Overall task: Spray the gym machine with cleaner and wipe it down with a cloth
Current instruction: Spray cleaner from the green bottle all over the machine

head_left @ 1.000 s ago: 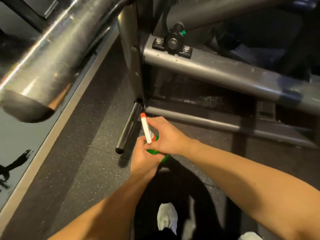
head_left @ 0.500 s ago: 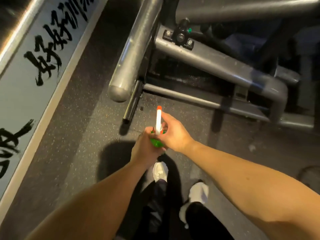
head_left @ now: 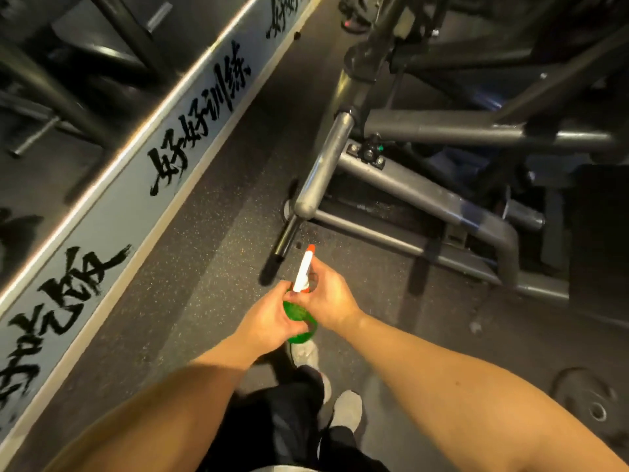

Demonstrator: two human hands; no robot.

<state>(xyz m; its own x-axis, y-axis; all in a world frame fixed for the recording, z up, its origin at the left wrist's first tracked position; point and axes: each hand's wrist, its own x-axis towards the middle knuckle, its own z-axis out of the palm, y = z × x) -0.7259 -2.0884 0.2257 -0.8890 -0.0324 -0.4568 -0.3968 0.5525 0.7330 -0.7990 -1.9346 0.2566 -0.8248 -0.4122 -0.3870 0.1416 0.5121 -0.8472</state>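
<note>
You hold the spray bottle [head_left: 300, 315] in both hands, low in front of you, above the dark speckled floor [head_left: 204, 267]. Your left hand [head_left: 267, 323] wraps the green body from the left, its grip clamped round the bottle. Your right hand [head_left: 328, 301] comes in from the right, and its grip is closed on the bottle's neck, fingers curled at the base of the white spray head [head_left: 304, 270]. You cannot tell from this angle whether a finger sits on the trigger.

The body is translucent green plastic, but your hands cover most of it, so the level of cleaner inside cannot be read. The orange nozzle tip [head_left: 310, 248] points up and away from you, toward the lower part of the gym machine [head_left: 425, 195], and is near it but apart from it.

Closest to the nozzle are a short dark peg [head_left: 287, 238] sticking out low over the floor and, just above it, the rounded end of a slanted grey tube [head_left: 323, 165]. A bolted bracket [head_left: 367, 153] sits where that tube meets the frame.

Below your hands are your dark trousers and two pale shoes [head_left: 347, 407]. A weight plate [head_left: 592, 403] lies flat on the floor at your lower right. On your left runs a grey wall band [head_left: 112, 226] with black brushed characters.
</note>
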